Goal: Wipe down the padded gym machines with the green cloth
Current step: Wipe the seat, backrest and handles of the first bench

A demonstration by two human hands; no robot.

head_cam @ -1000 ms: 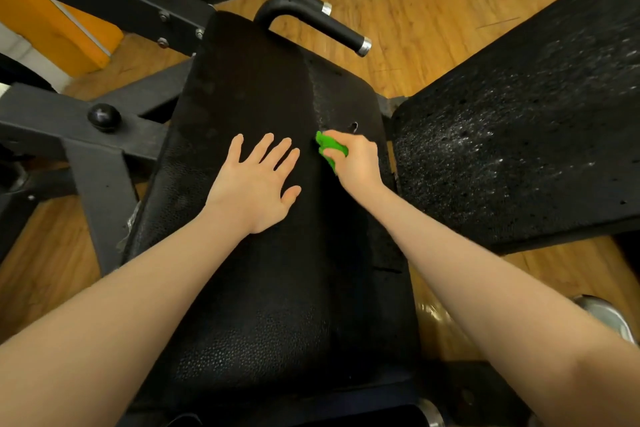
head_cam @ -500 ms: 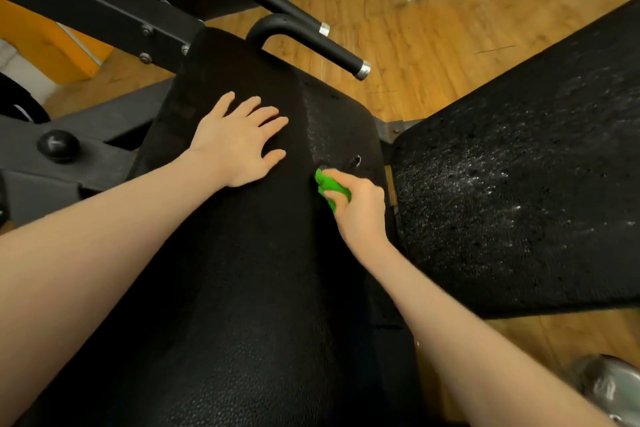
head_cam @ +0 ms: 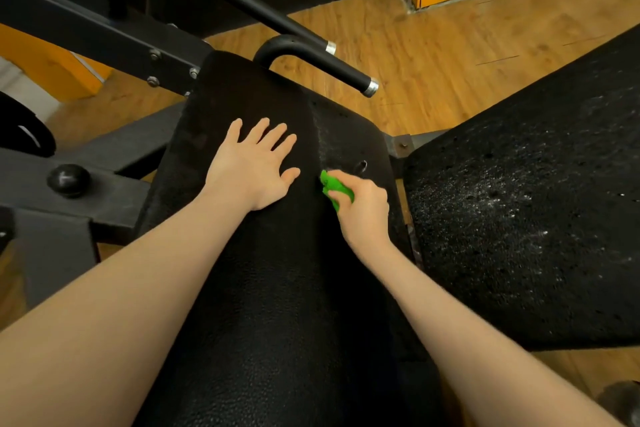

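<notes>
Left hand (head_cam: pixel 250 168) nearer one cloth (head_cam: pixel 333 186)

- A gym: a long black textured-vinyl padded bench (head_cam: pixel 277 288) on a dark steel machine frame (head_cam: pixel 104 42).
- Black foam-gripped chrome-capped handlebars (head_cam: pixel 332 69); a wood-plank floor (head_cam: pixel 433 62).

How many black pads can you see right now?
2. The long pad lies under both hands, left hand flat on it, right hand gripping the cloth. The speckled pad sits to its right. Others may be out of view.
</notes>
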